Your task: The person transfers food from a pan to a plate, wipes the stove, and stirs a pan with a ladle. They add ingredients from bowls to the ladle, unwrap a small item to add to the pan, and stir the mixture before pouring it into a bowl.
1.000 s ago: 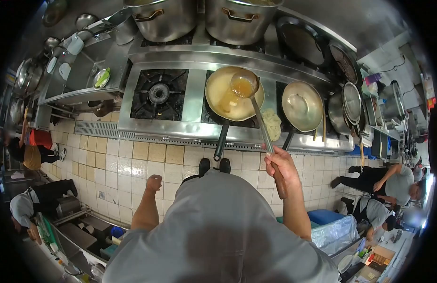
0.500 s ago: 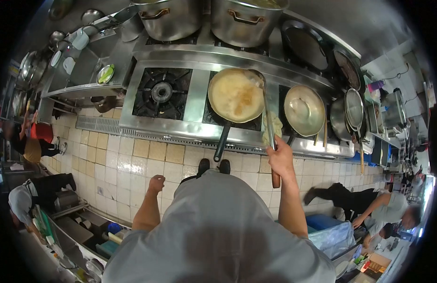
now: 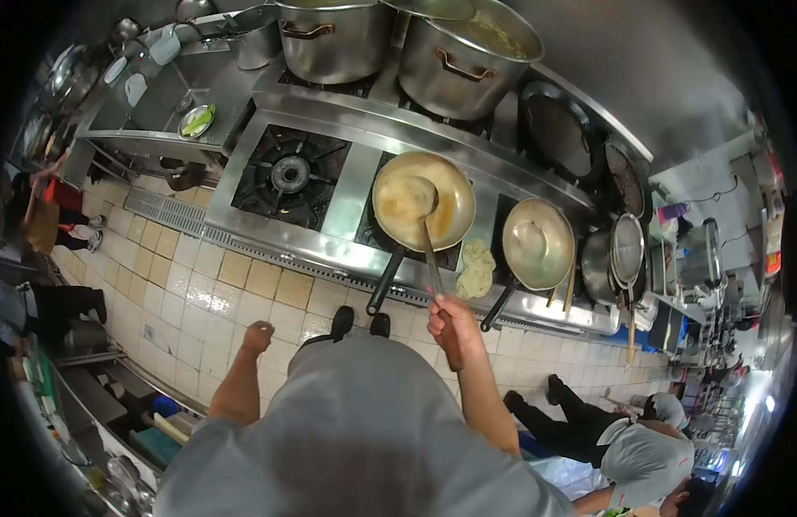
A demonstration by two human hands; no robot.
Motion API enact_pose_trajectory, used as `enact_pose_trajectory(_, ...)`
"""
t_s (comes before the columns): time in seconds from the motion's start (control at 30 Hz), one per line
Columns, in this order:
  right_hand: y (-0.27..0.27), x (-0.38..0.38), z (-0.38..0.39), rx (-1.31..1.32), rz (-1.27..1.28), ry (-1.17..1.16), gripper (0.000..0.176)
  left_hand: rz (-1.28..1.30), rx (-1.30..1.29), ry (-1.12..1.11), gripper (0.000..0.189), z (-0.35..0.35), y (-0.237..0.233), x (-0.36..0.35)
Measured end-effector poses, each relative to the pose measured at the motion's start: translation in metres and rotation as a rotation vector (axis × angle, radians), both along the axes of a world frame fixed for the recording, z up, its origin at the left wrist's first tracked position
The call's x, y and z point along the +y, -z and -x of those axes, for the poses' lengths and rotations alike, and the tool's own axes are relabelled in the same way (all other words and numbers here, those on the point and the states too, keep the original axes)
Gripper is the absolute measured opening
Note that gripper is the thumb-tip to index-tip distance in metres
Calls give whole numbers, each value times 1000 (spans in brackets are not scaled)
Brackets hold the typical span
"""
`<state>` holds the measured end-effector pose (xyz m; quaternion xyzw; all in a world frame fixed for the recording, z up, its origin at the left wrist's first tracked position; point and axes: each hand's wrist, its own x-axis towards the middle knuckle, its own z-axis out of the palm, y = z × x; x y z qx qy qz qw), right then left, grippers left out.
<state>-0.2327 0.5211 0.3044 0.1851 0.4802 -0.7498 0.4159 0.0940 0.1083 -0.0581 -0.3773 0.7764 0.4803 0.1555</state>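
Note:
My right hand [image 3: 455, 326] is closed round the wooden handle of a long metal ladle [image 3: 427, 233]. The ladle's bowl rests inside a round pan [image 3: 454, 194] on the middle burner, over pale liquid with a brownish patch. The pan's black handle [image 3: 385, 283] points toward me and nothing holds it. Off to the left, over the floor, my left hand [image 3: 258, 337] hangs with its fingers curled in and nothing seen in them. A crumpled pale cloth [image 3: 476, 269] lies on the stove edge, right of the pan. Beyond it stands a second pan [image 3: 539, 245].
Two large pots [image 3: 334, 43] stand at the back of the stove. An unlit burner [image 3: 290, 174] is at the left, a small dish with green pieces [image 3: 197, 121] beyond it. Strainers [image 3: 627, 250] and pots are at the right. A person [image 3: 644, 457] bends at the lower right.
My right hand has moved left and nearer to me, and the ladle's bowl has gone from the pan's upper rim to its middle. The view has turned; the second pan's handle now shows.

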Motion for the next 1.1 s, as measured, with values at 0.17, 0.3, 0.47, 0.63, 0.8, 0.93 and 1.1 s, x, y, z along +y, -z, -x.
enact_pose_trajectory(0.17, 11, 28, -2, -240, 361, 36, 31, -111, -108, -271, 32, 40, -88, 28)
enact_pose_trajectory(0.3, 2, 39, -6, -209, 334, 42, 33, -125, -148, -275, 34, 35, -88, 29)
enact_pose_trajectory(0.47, -9, 49, -3, -80, 224, 42, 33, -134, -163, -282, 36, 8, -69, 26)
enact_pose_trajectory(0.63, -21, 51, 8, 253, -84, -29, 26, -167, -282, -269, 28, -1, -78, 22)
enact_pose_trajectory(0.8, -33, 58, 20, 490, -265, -76, 28, -175, -280, -293, 29, 8, -85, 22)
enact_pose_trajectory(0.93, -35, 56, 31, 698, -452, -107, 37, -150, -184, -340, 37, 19, -86, 25)
enact_pose_trajectory(1.1, -21, 60, 44, 777, -687, -218, 41, -179, -237, -275, 34, 21, -74, 21)
